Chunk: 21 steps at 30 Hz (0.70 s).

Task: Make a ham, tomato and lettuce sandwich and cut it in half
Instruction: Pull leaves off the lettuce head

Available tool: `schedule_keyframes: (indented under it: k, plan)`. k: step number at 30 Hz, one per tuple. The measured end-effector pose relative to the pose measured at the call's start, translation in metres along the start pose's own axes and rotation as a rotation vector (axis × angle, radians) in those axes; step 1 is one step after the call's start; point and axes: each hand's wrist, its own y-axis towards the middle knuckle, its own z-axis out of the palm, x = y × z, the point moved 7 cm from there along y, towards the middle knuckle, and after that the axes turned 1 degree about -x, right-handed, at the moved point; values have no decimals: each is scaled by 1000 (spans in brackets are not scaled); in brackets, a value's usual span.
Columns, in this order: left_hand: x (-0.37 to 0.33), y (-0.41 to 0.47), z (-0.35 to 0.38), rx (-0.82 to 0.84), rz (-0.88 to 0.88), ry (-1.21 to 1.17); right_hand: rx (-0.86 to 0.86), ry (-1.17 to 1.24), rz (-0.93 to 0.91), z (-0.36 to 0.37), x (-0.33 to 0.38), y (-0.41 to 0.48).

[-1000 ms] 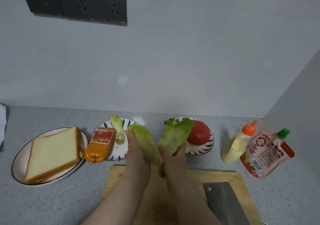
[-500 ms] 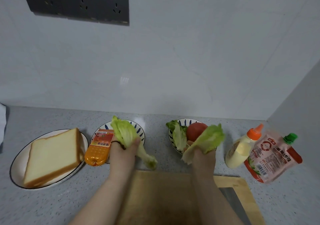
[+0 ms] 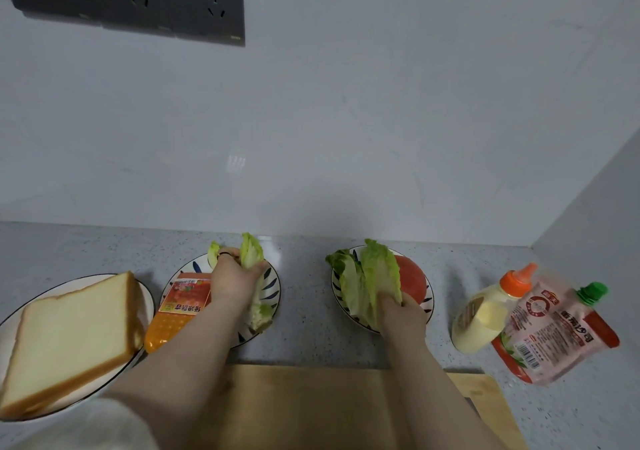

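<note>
- At 12 o'clock of the cutting board (image 3: 304, 408), both hands work over two patterned plates, well apart from each other.
- Left hand (image 3: 235, 283): fingers curled round the lettuce heart (image 3: 252, 252), holding it over the left plate (image 3: 272, 287). Its leaf tips point to 12 o'clock and its cut stub to 5 o'clock. The ham package (image 3: 183, 306) lies just beside the hand at 9 o'clock.
- Right hand (image 3: 403, 311): fingers grip the base of a lettuce leaf (image 3: 375, 273) on the right plate (image 3: 427, 297).
- Key relation: the leaf's long axis runs 6 to 12 o'clock, stem end at the fingers and frilled end away from them. A second leaf (image 3: 346, 276) touches it at 9 o'clock, and the tomato (image 3: 414, 280) sits at 3 o'clock.
- Bread (image 3: 72, 339) lies on its own plate at 9 o'clock, and the left hand is the nearer to it.
- Judgement: the task is at an early stage, with ham wrapped, tomato whole and nothing stacked. Any lift of the leaf should draw towards 6 o'clock, stem first, onto the board.
</note>
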Motion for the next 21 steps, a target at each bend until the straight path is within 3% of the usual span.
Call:
schedule_keyframes:
  k: [15, 21]
  plan:
    - [-14, -8, 10, 73, 289, 437, -12, -83, -143, 31, 2, 12]
    - [-42, -48, 32, 174, 403, 211, 11, -204, -244, 8, 1, -2]
